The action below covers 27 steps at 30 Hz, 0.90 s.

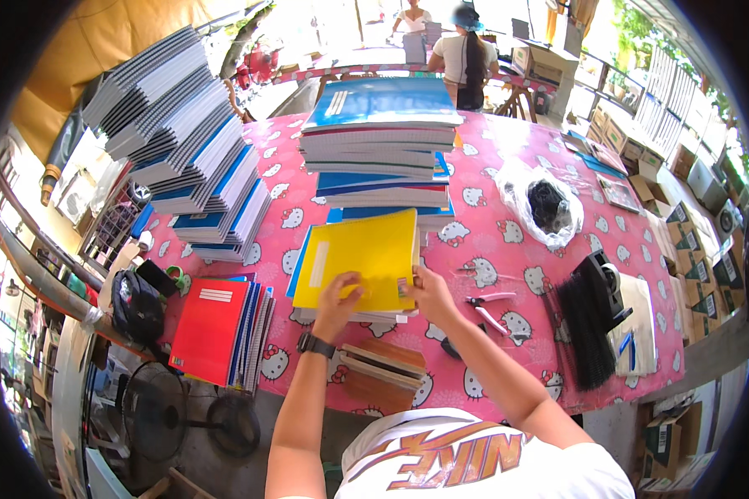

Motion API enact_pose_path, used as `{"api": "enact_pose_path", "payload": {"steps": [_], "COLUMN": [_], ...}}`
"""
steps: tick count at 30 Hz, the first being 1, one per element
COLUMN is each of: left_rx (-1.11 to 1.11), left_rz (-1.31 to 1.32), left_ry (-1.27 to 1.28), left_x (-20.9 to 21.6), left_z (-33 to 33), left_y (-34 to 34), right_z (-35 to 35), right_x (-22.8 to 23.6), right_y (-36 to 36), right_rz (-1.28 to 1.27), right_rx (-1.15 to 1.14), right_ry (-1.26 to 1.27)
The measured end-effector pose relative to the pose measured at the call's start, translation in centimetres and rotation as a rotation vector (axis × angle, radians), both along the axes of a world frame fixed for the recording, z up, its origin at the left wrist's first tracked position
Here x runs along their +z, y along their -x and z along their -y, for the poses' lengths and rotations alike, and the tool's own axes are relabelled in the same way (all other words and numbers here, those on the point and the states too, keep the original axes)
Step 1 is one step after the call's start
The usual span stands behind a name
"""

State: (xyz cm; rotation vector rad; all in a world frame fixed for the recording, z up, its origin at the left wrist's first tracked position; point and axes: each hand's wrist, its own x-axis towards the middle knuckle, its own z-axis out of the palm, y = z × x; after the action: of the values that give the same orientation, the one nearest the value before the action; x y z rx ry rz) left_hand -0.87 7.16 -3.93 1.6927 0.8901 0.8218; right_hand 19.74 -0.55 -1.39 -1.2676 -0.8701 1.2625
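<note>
A yellow notebook (pixel 362 249) lies at an angle on a low stack, with a blue cover (pixel 295 274) showing at its left. My left hand (pixel 339 301) rests on the near part of the yellow cover, fingers bent and a little apart, holding nothing that shows. At the notebook's right edge, my right hand (pixel 430 294) is closed on the near corner. Behind stands a tall stack of notebooks with a blue one (pixel 383 101) on top. A red notebook (pixel 210 320) tops a shorter pile to the left.
A high, leaning stack of spiral-bound notebooks (pixel 212 154) rises at the far left. Wooden blocks (pixel 381 374) lie near me. To the right are pink-handled pliers (pixel 491 309), black binding strips (pixel 585 333), a plastic bag (pixel 545 204) and blue pens (pixel 628 351). Another person (pixel 466 58) stands beyond the table.
</note>
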Motion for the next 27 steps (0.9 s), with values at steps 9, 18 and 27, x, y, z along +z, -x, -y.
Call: {"api": "enact_pose_path", "payload": {"steps": [9, 18, 27], "left_rx": [-0.042, -0.064, -0.004], "left_rz": [0.792, 0.624, 0.527], "left_ry": [0.333, 0.076, 0.052], "left_x": [3.2, 5.5, 6.2], "left_z": [1.2, 5.4, 7.4], "left_y": [8.2, 7.6, 7.6], "right_z": [11.4, 17.0, 18.1], "right_x": [7.4, 2.0, 2.2], "right_y": [-1.0, -0.7, -1.1], "right_rz": [0.625, 0.738, 0.801], "right_rx": [0.27, 0.097, 0.033], "right_ry": [-0.757, -0.556, -0.52]}}
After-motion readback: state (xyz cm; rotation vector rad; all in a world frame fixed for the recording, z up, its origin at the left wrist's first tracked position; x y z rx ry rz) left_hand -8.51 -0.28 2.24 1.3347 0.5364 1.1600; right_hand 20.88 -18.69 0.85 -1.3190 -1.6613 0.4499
